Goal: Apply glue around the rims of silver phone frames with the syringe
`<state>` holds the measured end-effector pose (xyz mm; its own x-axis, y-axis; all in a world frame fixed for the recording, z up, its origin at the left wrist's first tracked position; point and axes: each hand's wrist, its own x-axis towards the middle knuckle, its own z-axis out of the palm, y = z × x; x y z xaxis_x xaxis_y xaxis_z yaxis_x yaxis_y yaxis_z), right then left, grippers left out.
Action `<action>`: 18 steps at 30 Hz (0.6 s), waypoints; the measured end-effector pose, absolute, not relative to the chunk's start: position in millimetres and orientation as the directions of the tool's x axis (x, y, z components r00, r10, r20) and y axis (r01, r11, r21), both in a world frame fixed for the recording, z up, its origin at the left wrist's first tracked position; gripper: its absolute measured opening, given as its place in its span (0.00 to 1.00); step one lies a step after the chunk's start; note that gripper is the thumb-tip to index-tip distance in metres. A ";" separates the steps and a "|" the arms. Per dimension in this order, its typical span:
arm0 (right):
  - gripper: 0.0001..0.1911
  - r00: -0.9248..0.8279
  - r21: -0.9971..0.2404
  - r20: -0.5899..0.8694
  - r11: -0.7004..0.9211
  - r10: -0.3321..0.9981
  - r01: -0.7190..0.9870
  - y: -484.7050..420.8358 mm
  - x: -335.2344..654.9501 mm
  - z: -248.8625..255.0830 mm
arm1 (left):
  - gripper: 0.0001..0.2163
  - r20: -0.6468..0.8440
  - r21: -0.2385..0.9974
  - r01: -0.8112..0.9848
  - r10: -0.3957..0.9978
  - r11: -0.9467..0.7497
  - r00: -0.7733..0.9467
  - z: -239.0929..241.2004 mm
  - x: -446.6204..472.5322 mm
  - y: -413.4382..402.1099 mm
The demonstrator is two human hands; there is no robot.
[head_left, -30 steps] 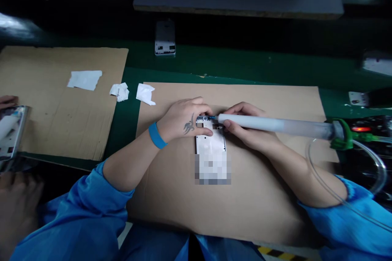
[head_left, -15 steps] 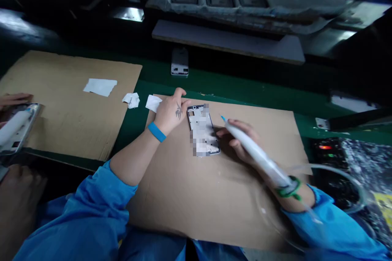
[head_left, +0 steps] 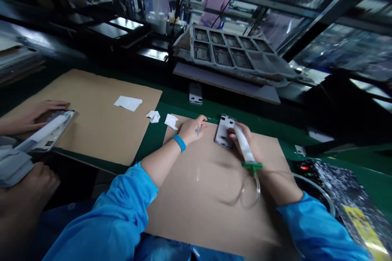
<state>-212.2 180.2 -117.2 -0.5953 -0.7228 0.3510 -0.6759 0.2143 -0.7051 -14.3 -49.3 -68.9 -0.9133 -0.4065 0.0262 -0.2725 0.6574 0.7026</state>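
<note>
A white syringe-type dispenser (head_left: 245,146) with a green collar and a clear tube lies along my right hand (head_left: 249,147), which is closed around it. The fingers of that hand also touch a silver phone frame (head_left: 223,131) tilted at the far edge of a brown cardboard sheet (head_left: 214,195). My left hand (head_left: 193,129), with a blue wristband, rests on the cardboard just left of the frame, fingers loose and holding nothing.
Another phone frame (head_left: 195,93) lies on the green belt (head_left: 177,100) beyond. Crumpled tissues (head_left: 170,121) sit near the left hand. A grey compartment tray (head_left: 232,49) stands behind. A co-worker's hand (head_left: 33,116) works a frame on the left cardboard. A control box with a red light (head_left: 304,167) sits at right.
The view has tilted up. The phone frame has moved from mid-cardboard to its far edge. My left hand has let go of it, and my right hand with the dispenser has followed the frame.
</note>
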 end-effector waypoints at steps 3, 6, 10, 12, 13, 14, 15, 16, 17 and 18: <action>0.30 -0.634 -0.685 0.402 0.243 -0.661 -0.687 172.3 -260.8 -92.3 | 0.12 0.033 0.714 -0.260 -0.402 0.650 -0.915 -72.0 -13.8 -51.9; 0.33 -0.663 -0.691 0.447 0.240 -0.600 -0.682 162.4 -283.6 -73.4 | 0.09 0.039 0.734 -0.249 -0.406 0.631 -0.913 -74.6 -14.3 -56.0; 0.36 -0.683 -0.698 0.411 0.273 -0.603 -0.661 130.2 -259.6 -73.3 | 0.08 0.042 0.750 -0.271 -0.452 0.604 -0.891 -77.9 -16.4 -60.3; 0.39 -0.685 -0.694 0.330 0.325 -0.650 -0.642 102.0 -237.2 -78.8 | 0.06 0.044 0.756 -0.277 -0.468 0.593 -0.883 -80.4 -18.0 -60.7; 0.42 -0.691 -0.690 0.287 0.357 -0.663 -0.629 85.3 -227.0 -80.9 | 0.06 0.045 0.760 -0.277 -0.474 0.587 -0.879 -82.0 -18.9 -60.7; 0.45 -0.701 -0.686 0.247 0.390 -0.669 -0.614 67.5 -218.3 -81.9 | 0.06 0.048 0.766 -0.281 -0.486 0.579 -0.873 -83.9 -20.0 -60.9; 0.50 -0.715 -0.683 0.210 0.424 -0.666 -0.595 49.2 -211.7 -81.7 | 0.06 0.050 0.771 -0.288 -0.505 0.568 -0.862 -85.9 -21.2 -61.3; 0.53 -0.738 -0.680 0.178 0.461 -0.651 -0.570 31.1 -207.1 -80.4 | 0.07 0.053 0.777 -0.299 -0.530 0.554 -0.846 -88.0 -22.4 -62.1; 0.54 -0.763 -0.679 0.148 0.496 -0.629 -0.541 13.9 -204.4 -78.3 | 0.07 0.058 0.782 -0.311 -0.560 0.540 -0.827 -90.3 -23.7 -63.5; 0.55 -0.793 -0.677 0.124 0.534 -0.596 -0.507 -1.7 -202.9 -75.8 | 0.09 0.064 0.787 -0.322 -0.588 0.526 -0.806 -92.5 -25.1 -65.2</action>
<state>-202.9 -1.7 -75.8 -0.7931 -0.5964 0.1236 -0.5070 0.5338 -0.6767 -25.1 -65.2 -92.5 -0.8061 -0.5883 0.0641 -0.3215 0.5262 0.7872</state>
